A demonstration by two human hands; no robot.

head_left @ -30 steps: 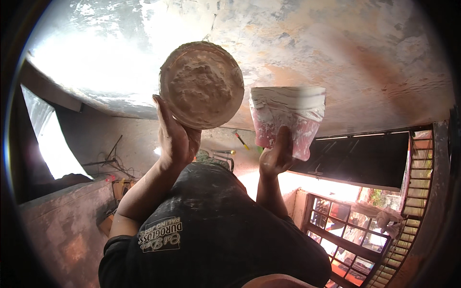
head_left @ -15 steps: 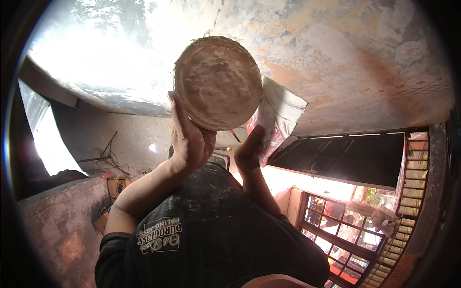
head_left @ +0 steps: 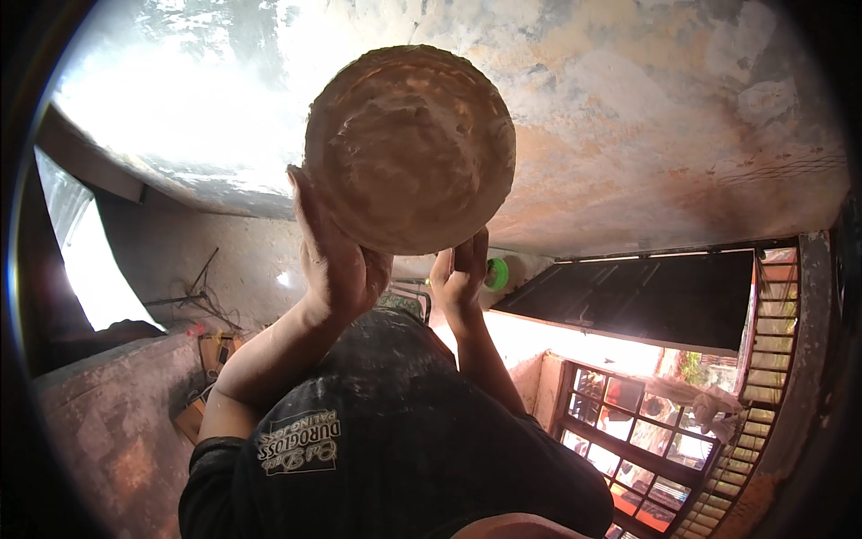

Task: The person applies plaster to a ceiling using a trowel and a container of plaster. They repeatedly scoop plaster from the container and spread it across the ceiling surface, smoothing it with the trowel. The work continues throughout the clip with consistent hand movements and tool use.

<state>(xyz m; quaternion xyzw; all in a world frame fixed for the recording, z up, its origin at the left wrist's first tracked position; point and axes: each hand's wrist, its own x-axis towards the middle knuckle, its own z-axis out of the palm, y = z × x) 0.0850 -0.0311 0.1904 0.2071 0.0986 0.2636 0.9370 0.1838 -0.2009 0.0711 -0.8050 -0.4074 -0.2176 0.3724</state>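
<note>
A round, shallow tub [head_left: 409, 225] coated with thick brownish-grey paste is held up in front of the wall. My left hand [head_left: 337, 265] grips its lower left side, with the thumb up along the rim and the fingers beneath. Just under the tub's lower right edge is my right hand [head_left: 461, 274], its fingers raised and bent close together. Their tips pass behind the tub, so whatever they hold is hidden.
Behind the tub spreads a patchy, stained wall [head_left: 620, 117]. A small green round thing [head_left: 496, 274] shows beside my right hand. On the right are a dark panel [head_left: 637, 292] and a barred window [head_left: 642, 431]; cables and clutter [head_left: 211, 346] lie at left.
The tub has come nearer and looks larger. My right hand has shifted in under its edge, and the white, reddish-marked flat piece it held is out of sight. The green thing has come into view.
</note>
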